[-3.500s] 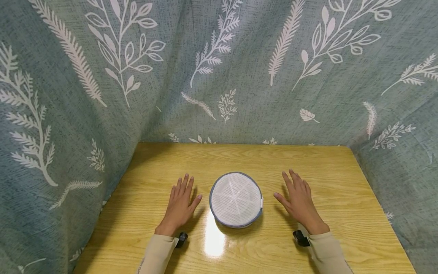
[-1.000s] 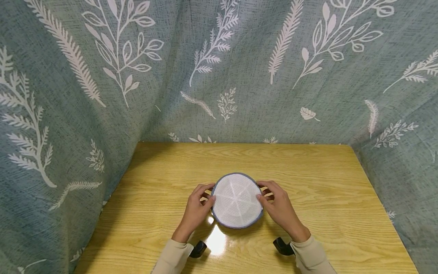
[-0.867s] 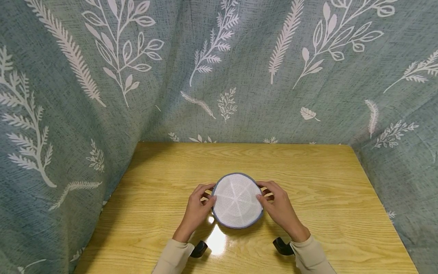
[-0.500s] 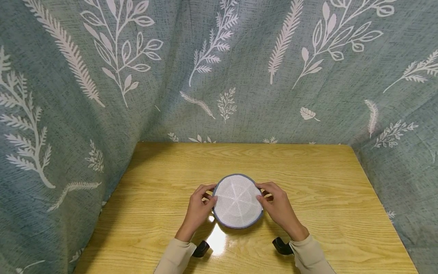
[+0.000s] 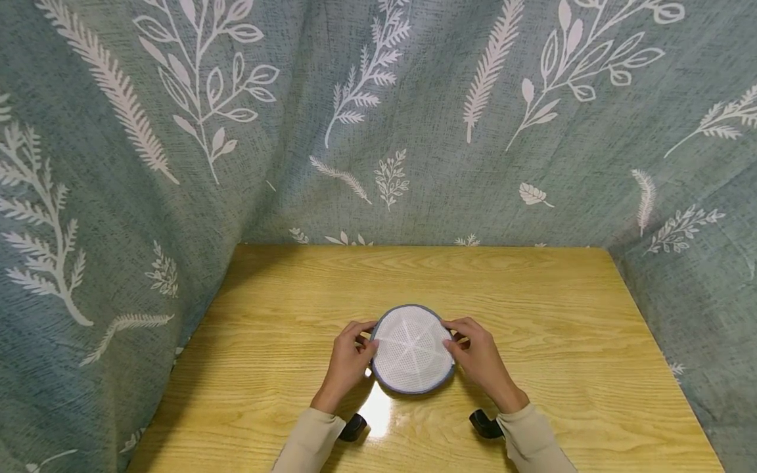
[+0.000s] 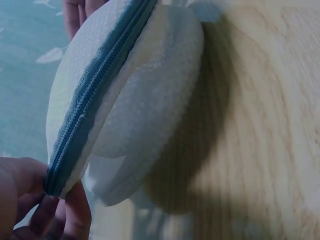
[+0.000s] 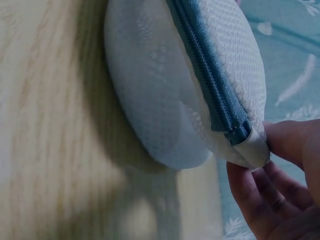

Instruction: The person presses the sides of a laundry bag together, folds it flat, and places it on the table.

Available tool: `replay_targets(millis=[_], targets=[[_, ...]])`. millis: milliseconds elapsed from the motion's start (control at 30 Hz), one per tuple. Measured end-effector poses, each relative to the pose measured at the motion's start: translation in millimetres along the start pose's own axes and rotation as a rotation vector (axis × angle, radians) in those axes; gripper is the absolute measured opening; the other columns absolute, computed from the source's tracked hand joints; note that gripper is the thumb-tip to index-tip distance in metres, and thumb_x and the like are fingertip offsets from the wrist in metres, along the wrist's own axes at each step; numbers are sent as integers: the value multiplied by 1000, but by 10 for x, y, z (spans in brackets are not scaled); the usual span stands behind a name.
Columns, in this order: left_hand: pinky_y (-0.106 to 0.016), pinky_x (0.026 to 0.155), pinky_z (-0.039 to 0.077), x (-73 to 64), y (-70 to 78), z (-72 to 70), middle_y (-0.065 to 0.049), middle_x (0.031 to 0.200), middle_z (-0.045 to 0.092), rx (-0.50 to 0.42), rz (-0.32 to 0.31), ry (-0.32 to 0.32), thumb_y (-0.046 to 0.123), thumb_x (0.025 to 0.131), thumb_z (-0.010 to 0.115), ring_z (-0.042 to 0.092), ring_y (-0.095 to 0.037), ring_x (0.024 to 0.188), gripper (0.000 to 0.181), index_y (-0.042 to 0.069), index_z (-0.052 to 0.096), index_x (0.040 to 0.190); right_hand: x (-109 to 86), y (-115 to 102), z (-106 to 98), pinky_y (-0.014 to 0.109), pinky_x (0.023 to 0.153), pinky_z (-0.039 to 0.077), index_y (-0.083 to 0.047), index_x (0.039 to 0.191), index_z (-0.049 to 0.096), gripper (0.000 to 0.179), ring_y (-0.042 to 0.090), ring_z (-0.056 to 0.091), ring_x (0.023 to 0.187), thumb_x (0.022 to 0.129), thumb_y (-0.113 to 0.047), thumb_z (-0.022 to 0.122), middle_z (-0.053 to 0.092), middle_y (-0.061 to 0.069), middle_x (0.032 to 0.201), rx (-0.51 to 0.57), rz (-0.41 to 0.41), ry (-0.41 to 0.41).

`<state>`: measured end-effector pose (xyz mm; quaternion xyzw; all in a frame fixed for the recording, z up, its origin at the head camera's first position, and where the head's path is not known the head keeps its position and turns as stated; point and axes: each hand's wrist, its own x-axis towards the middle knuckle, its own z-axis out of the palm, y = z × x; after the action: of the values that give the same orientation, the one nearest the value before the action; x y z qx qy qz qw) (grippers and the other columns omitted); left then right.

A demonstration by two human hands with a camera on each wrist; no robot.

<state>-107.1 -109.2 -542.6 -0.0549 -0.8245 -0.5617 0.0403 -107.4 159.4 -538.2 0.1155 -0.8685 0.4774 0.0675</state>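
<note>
A round white mesh laundry bag (image 5: 412, 355) with a blue zipper round its rim is held over the table in the head view. My left hand (image 5: 347, 358) pinches its left edge, thumb on top and fingers beneath. On the opposite edge, my right hand (image 5: 478, 355) pinches the bag the same way. The left wrist view shows the blue zipper (image 6: 95, 90) running up from the left fingertips. Near the right fingertips, the zipper's end (image 7: 237, 132) shows, and the zipper is closed there. The bag's lower half (image 7: 145, 95) bulges down near the wood.
The wooden table (image 5: 284, 289) surrounds the bag, with a bright light reflection in front of it. A blue-green leaf-patterned curtain (image 5: 437, 177) hangs behind the table and along both sides. A black wrist camera (image 5: 353, 427) sits at each cuff.
Both hands, first flat and apart on either side of the bag, have come in and gripped its edges. Since then the bag has shifted slightly right and its far rim towards me.
</note>
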Motion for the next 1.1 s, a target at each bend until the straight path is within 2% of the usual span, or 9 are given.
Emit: replay_targets(millis=[200, 533, 800, 1100], targets=[[-20, 63, 53, 14, -25, 35, -17, 107, 69, 51, -24, -1, -12, 92, 72, 59, -10, 76, 30, -10, 73, 122, -2, 52, 37, 28, 72, 61, 4, 120, 77, 34, 22, 69, 88, 87, 12, 79, 73, 13, 110, -17, -22, 10], [-19, 62, 50, 22, -85, 69, -16, 103, 70, 81, -37, -2, -13, 90, 73, 59, -11, 76, 29, -10, 74, 119, -11, 95, 69, 29, 74, 62, 4, 122, 76, 34, 22, 69, 89, 89, 11, 78, 72, 13, 111, -17, 7, -19], [-19, 66, 53, 19, -147, 100, -15, 95, 69, 89, -41, 39, -16, 85, 75, 63, -14, 77, 27, -11, 76, 112, -35, 121, 127, 28, 74, 59, 3, 123, 76, 35, 21, 67, 90, 89, 11, 78, 72, 11, 111, -18, 65, -51], [-19, 66, 52, 18, -192, 136, -12, 90, 67, 102, -86, 54, -15, 85, 75, 60, -11, 75, 26, -10, 78, 110, -25, 130, 180, 27, 71, 56, 4, 122, 76, 35, 18, 65, 87, 87, 10, 80, 71, 12, 108, -69, 49, -38]])
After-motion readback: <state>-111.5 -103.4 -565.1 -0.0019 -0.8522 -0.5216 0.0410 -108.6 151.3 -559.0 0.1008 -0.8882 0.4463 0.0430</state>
